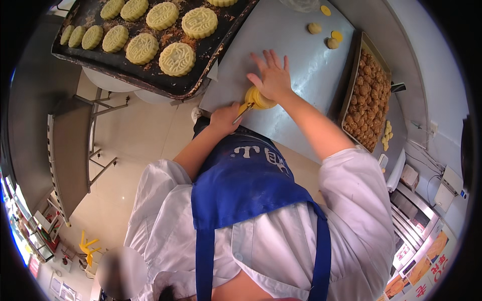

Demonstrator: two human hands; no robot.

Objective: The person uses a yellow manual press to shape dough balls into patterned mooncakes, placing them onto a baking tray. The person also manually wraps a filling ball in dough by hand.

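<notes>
My left hand (225,119) grips the handle of a yellow mooncake mould (250,102), which lies at the near edge of the metal tabletop (244,62). A thin metal strip shows along the handle. My right hand (274,77) is spread, its heel over the round head of the mould and its fingers pointing away over the table. The palm partly hides the mould's head, so what is inside it cannot be seen. Farther off on the tabletop are dough balls (314,28) and flat yellow discs (325,10).
To the left, a dark baking tray (150,81) holds several patterned, uncooked mooncakes (177,59). On the right stands a metal tray (356,67) full of brown filling balls (367,94). Small pale dough pieces (386,135) lie beyond it. A clear plastic bag (299,4) is at the far edge.
</notes>
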